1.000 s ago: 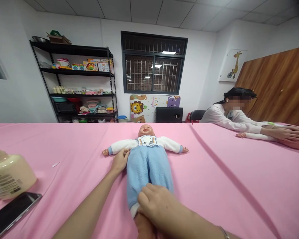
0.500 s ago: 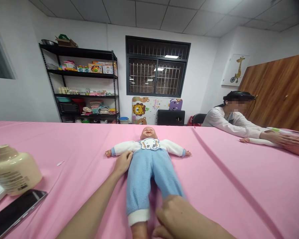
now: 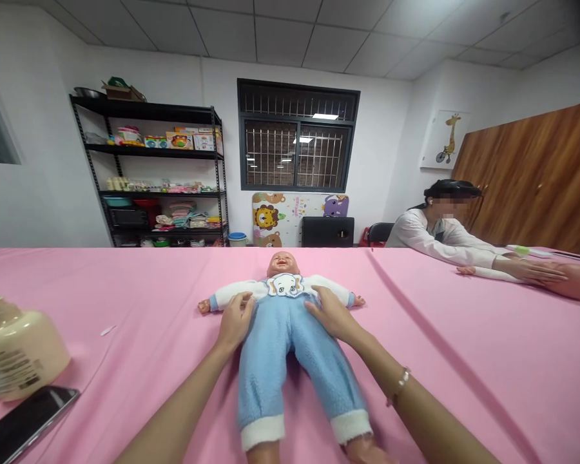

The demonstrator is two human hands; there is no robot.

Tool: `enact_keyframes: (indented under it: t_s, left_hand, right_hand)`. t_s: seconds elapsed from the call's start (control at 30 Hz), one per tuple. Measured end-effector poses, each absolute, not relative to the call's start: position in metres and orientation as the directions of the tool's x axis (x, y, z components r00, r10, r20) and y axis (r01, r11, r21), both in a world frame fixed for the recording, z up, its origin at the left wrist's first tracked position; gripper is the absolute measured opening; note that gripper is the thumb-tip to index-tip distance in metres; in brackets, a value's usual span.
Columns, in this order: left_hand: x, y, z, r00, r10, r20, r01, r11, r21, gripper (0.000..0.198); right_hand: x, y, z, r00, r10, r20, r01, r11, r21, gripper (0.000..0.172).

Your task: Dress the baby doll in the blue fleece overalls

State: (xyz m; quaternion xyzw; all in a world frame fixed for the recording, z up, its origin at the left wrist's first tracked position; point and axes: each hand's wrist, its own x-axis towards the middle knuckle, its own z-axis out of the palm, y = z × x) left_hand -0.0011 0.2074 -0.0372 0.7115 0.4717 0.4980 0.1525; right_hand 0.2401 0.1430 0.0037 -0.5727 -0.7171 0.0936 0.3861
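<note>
A baby doll [image 3: 285, 316] lies on its back on the pink-covered table [image 3: 149, 296], head away from me and arms spread. It wears fluffy blue trousers, white sleeves with blue cuffs and an elephant-face patch [image 3: 286, 285]. At the doll's waist on the left rests my left hand [image 3: 236, 317], its fingers curved and the thumb a little apart. My right hand [image 3: 332, 314] touches the opposite side of the waist, thumb and fingers apart. Both trouser legs end in white cuffs, and the feet are cut off by the lower edge of the picture.
A cream pump bottle [image 3: 22, 351] and a dark phone [image 3: 29, 422] are at the left. On the right, a person [image 3: 435, 225] in white has their hands on another doll [image 3: 575, 280]. A shelf rack [image 3: 149, 151] stands against the back wall.
My right hand has moved up from the doll's lower leg to its waist, its fist opening out. My left hand stays at the doll's side. The view has shifted slightly.
</note>
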Motion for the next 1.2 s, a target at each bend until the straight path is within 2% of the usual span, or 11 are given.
enact_keyframes:
  t_s: [0.07,0.13,0.2,0.43,0.6,0.67,0.73,0.8,0.87,1.07,1.2]
  left_hand:
    - [-0.001,0.209,-0.040,0.133,0.843,0.521,0.529,-0.505,0.682,0.033]
    - [-0.002,0.213,-0.042,0.197,0.845,0.497,0.584,-0.508,0.633,0.030]
    - [-0.004,0.217,-0.043,0.186,0.836,0.516,0.655,-0.497,0.569,0.028]
    - [-0.006,0.221,-0.043,0.135,0.907,0.400,0.804,-0.336,0.490,0.021]
    - [-0.003,0.209,-0.034,0.000,0.834,0.551,0.620,-0.432,0.655,0.028]
    - [0.003,0.200,-0.025,0.002,0.792,0.611,0.552,-0.510,0.660,0.040]
    - [0.012,0.191,-0.019,0.165,0.789,0.592,0.481,-0.588,0.650,0.046]
    - [0.020,0.185,-0.019,0.364,0.796,0.484,0.433,-0.604,0.669,0.049]
    - [0.023,0.184,-0.023,0.467,0.805,0.365,0.425,-0.567,0.706,0.053]
    - [0.013,0.196,-0.037,0.221,0.937,0.272,0.500,-0.348,0.793,0.058]
    - [0.023,0.196,-0.038,-0.026,0.981,0.192,0.391,-0.167,0.905,0.067]
  right_hand:
    - [0.254,0.169,-0.021,0.043,0.942,0.333,0.618,0.237,-0.750,0.040]
    - [0.268,0.183,-0.037,-0.037,0.981,0.191,0.476,0.185,-0.860,0.044]
    - [0.281,0.187,-0.043,-0.077,0.980,0.183,0.348,0.198,-0.916,0.045]
    - [0.286,0.199,-0.051,0.160,0.924,0.348,0.411,0.258,-0.875,0.042]
    - [0.275,0.192,-0.040,0.349,0.808,0.474,0.402,0.328,-0.855,0.043]
    - [0.268,0.182,-0.032,0.251,0.807,0.535,0.409,0.412,-0.814,0.047]
    - [0.259,0.171,-0.028,0.026,0.843,0.538,0.397,0.485,-0.779,0.050]
    - [0.250,0.164,-0.030,-0.157,0.869,0.468,0.344,0.493,-0.799,0.054]
    - [0.244,0.161,-0.035,-0.189,0.907,0.376,0.280,0.417,-0.865,0.060]
    - [0.248,0.174,-0.051,0.021,0.977,0.213,0.214,0.203,-0.956,0.063]
    - [0.245,0.176,-0.055,0.065,0.978,0.200,0.141,0.190,-0.972,0.059]
